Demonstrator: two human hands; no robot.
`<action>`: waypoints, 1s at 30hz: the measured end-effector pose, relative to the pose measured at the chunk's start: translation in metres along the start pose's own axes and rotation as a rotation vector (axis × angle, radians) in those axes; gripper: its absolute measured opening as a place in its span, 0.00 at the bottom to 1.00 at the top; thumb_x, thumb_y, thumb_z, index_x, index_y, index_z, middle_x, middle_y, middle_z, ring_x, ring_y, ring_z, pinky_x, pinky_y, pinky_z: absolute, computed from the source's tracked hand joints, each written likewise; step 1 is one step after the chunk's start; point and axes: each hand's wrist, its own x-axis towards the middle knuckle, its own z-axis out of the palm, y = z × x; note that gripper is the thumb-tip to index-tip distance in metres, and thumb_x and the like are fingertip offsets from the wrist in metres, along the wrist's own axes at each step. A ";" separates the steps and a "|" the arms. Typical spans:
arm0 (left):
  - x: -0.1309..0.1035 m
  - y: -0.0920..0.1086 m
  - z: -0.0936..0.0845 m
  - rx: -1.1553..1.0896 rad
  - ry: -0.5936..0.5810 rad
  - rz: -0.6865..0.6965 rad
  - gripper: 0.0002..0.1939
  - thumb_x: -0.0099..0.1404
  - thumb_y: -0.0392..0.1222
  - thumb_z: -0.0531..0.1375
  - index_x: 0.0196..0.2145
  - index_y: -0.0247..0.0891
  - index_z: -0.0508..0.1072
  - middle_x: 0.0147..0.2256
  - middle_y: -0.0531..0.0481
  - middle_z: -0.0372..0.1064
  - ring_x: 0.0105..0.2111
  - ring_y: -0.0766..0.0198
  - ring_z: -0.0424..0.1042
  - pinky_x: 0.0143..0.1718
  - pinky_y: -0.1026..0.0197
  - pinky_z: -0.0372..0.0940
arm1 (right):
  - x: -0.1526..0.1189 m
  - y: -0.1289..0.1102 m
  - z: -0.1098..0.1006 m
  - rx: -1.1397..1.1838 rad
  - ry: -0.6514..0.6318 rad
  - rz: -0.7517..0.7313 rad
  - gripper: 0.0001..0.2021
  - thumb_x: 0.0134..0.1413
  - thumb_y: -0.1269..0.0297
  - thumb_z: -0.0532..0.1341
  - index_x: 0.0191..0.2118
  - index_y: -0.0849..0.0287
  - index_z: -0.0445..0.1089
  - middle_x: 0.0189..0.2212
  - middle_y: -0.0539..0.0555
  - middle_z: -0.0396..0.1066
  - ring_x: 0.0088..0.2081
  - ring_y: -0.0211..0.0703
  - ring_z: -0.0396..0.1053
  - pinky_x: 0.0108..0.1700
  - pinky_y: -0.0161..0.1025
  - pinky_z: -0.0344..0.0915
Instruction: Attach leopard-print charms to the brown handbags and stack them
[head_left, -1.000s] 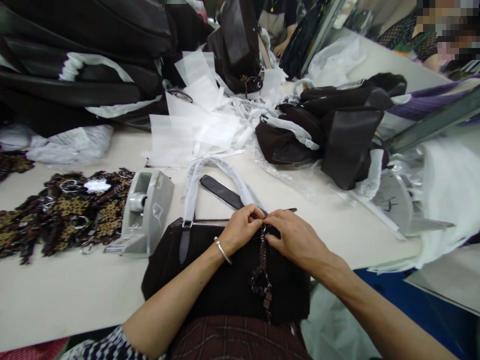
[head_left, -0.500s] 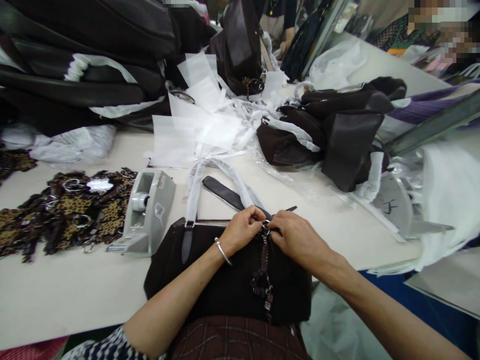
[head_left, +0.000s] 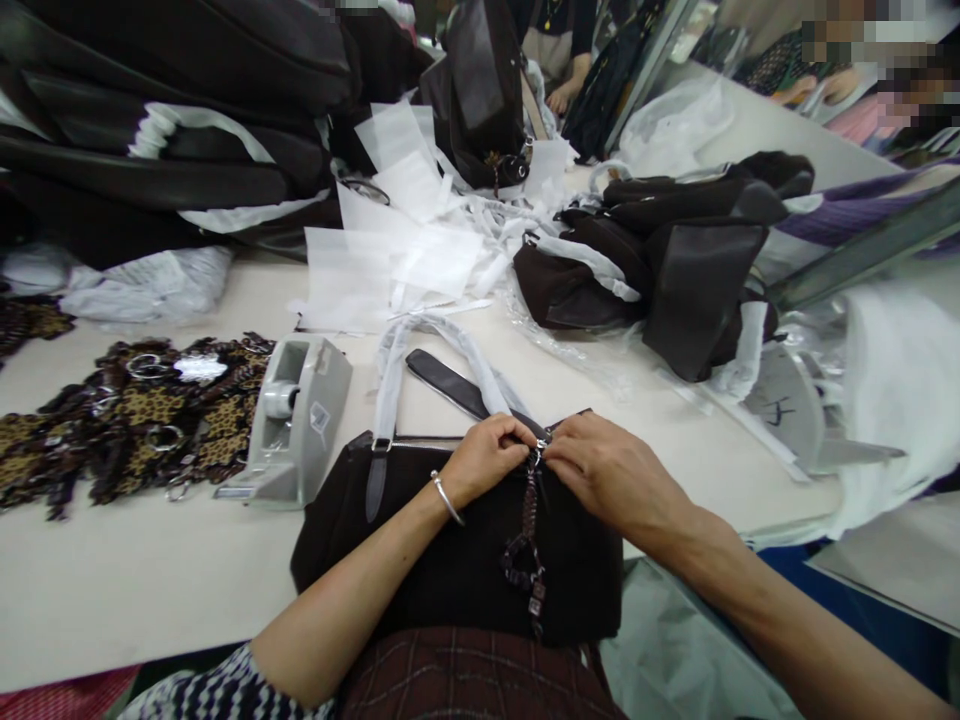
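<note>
A dark brown handbag (head_left: 450, 590) lies against my front at the table edge, its zip along the top. Its handle (head_left: 390, 385) is wrapped in white paper and arches away from me. A braided bag charm (head_left: 529, 515) with beads hangs down the bag's front from a metal clasp (head_left: 539, 447) by the right handle base. My left hand (head_left: 487, 460) pinches at the clasp from the left, fingers closed. From the right, my right hand (head_left: 604, 465) has its thumb and fingers pressed together at the same clasp. A dark leather strap (head_left: 446, 383) lies behind the bag, under the handle.
Left of the bag stands a grey tape dispenser (head_left: 304, 425), beside a heap of leopard-print charms (head_left: 150, 420). Brown bags (head_left: 705, 290) lie at the back right, with more stacked at the far left. White paper sheets (head_left: 360, 280) cover the back middle. Other people sit beyond.
My right hand has shifted slightly at the clasp, and the metal shows more clearly between my fingers. The bag has barely moved.
</note>
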 end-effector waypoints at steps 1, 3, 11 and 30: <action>0.000 -0.001 0.000 -0.022 -0.002 -0.016 0.09 0.57 0.32 0.57 0.35 0.36 0.76 0.34 0.51 0.70 0.33 0.66 0.68 0.36 0.65 0.62 | -0.002 -0.004 0.000 -0.049 0.005 -0.032 0.08 0.60 0.69 0.59 0.32 0.58 0.74 0.32 0.55 0.70 0.36 0.46 0.65 0.39 0.42 0.57; 0.000 -0.003 0.001 -0.065 -0.004 -0.047 0.09 0.57 0.32 0.57 0.34 0.36 0.75 0.33 0.51 0.70 0.31 0.67 0.68 0.34 0.65 0.62 | -0.006 -0.012 0.003 -0.146 0.007 -0.056 0.07 0.58 0.68 0.60 0.30 0.58 0.74 0.31 0.56 0.70 0.36 0.48 0.63 0.38 0.44 0.55; 0.001 -0.003 0.003 -0.300 -0.017 -0.196 0.07 0.54 0.29 0.59 0.32 0.32 0.74 0.28 0.53 0.69 0.28 0.70 0.66 0.33 0.67 0.61 | -0.008 -0.022 0.040 -0.260 0.048 -0.024 0.03 0.57 0.70 0.61 0.35 0.59 0.72 0.35 0.56 0.69 0.38 0.50 0.60 0.38 0.46 0.53; -0.003 0.017 0.000 0.245 0.036 0.084 0.04 0.60 0.38 0.61 0.34 0.39 0.76 0.34 0.50 0.72 0.37 0.62 0.70 0.42 0.62 0.63 | -0.033 -0.010 0.031 0.132 0.184 0.108 0.07 0.63 0.70 0.55 0.37 0.58 0.70 0.33 0.55 0.67 0.38 0.47 0.64 0.43 0.43 0.61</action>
